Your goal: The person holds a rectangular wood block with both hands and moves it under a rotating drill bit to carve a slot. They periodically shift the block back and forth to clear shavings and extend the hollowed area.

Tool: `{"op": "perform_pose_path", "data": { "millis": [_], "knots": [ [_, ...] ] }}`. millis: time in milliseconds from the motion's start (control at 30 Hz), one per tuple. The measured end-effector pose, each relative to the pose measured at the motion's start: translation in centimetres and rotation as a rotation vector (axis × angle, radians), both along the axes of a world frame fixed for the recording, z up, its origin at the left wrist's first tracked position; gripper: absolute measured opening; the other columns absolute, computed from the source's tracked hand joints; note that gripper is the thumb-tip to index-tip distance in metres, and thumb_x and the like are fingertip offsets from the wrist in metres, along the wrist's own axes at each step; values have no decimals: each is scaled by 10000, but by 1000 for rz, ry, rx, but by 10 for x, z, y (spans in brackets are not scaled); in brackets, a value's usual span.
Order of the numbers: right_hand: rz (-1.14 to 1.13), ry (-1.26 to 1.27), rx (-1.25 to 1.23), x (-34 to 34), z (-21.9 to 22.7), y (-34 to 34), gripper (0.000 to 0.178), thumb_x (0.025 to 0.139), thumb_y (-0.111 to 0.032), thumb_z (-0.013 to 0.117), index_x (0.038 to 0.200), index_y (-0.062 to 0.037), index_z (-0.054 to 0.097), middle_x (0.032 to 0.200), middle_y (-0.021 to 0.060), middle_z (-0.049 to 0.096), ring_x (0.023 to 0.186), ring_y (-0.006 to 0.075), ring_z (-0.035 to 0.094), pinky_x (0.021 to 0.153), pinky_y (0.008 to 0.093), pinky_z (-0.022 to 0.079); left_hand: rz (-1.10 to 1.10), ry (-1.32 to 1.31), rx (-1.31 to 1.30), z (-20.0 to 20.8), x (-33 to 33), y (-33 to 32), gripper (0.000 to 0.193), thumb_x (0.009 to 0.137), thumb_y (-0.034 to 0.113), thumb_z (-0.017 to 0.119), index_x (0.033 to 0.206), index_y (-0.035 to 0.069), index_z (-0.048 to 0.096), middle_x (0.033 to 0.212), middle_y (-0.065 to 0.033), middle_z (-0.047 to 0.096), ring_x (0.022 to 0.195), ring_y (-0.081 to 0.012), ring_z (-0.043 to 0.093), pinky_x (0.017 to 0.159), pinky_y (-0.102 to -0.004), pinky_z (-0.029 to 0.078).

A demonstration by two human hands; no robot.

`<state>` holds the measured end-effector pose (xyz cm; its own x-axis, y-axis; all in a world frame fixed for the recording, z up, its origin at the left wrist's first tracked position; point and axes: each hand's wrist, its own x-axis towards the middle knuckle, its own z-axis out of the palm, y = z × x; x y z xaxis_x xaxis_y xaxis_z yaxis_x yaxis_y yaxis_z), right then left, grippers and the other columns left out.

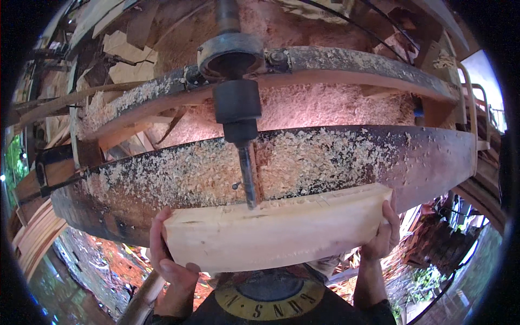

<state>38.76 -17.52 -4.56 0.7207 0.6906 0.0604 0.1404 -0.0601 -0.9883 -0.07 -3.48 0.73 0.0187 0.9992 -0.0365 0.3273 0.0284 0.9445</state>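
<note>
The worktop (336, 162), a dark metal machine bed strewn with pale shavings, spans the view from left to right, with a second shaving-covered rail (352, 62) behind it and heaps of sawdust between the two. Against the worktop's near edge lies the block (276, 233), a long pale piece of fresh-cut wood, level, its broad face turned toward the person and its top edge touching the worktop's lip. Both forearms rise from the lower edge of the view, one at each end of the block. The left hand (170, 260) is curled around the block's left end, fingers up behind it and the thumb pressed across the lower front corner, grasping it firmly. The right hand (384, 233) wraps the right end, fingers hooked over the end face, likewise gripping the block. Above the middle hangs the spindle (236, 103), a dark cylinder held in a grey collar, pointing down. From it the bit (247, 179), a slim dark fluted shaft, reaches down to the block's top edge, its tip touching the wood just left of the block's middle.
</note>
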Motion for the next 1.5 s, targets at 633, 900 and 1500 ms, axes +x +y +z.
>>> {"op": "perform_pose_path", "data": {
  "millis": [633, 900, 1500],
  "knots": [
    [65, -140, -9, 11, -1, 33, 405, 993, -13, 371, 1261, 106, 651, 1536, 332, 457, 1441, 407, 456, 1210, 498, 346, -64, -6, 171, -14, 2, 24, 956, 1037, 675, 335, 1543, -135, 278, 1497, -302, 452, 1327, -373, 509, 1107, -494, 430],
    [68, -146, 11, 14, 0, 47, 402, 964, 26, 395, 1261, 92, 658, 1530, 322, 472, 1457, 393, 441, 1220, 479, 331, -32, -94, 177, -10, 12, 36, 961, 1033, 674, 360, 1531, -145, 309, 1485, -293, 476, 1337, -358, 504, 1133, -487, 400],
    [16, 48, -20, 1, 4, 8, 412, 947, 15, 392, 1254, 103, 652, 1552, 316, 447, 1451, 403, 443, 1214, 490, 349, -6, -96, 97, 3, 8, 1, 991, 1006, 690, 401, 1520, -153, 324, 1479, -287, 481, 1328, -358, 513, 1104, -478, 434]
  ]
}}
